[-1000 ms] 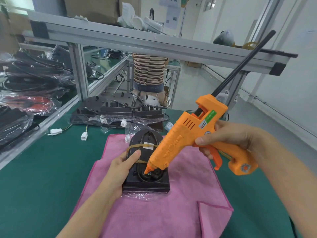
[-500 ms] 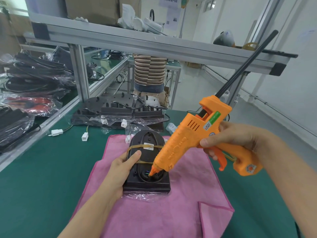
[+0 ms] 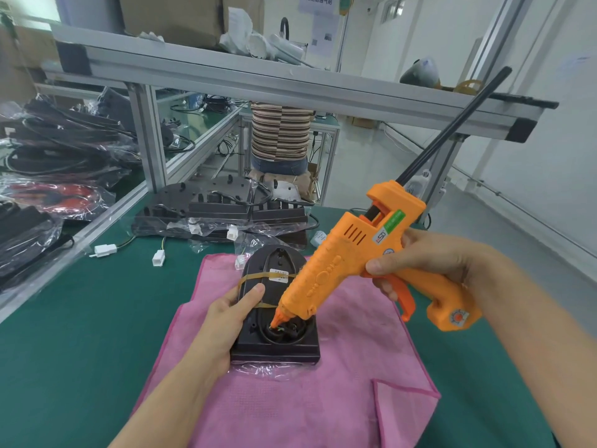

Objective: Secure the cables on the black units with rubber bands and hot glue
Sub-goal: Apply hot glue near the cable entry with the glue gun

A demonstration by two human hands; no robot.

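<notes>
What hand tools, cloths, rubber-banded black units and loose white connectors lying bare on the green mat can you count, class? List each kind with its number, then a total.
Orange hot glue gun, in the right hand: 1
Pink cloth: 1
Black unit wrapped in a rubber band, steadied by the left hand: 1
White connectors on the green mat: 2
Total: 5

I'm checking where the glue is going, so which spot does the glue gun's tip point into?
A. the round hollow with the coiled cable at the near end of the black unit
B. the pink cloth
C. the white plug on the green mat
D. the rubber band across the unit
A: the glue gun has its tip down in the round hollow of the black unit, among the coiled cable there.
</notes>
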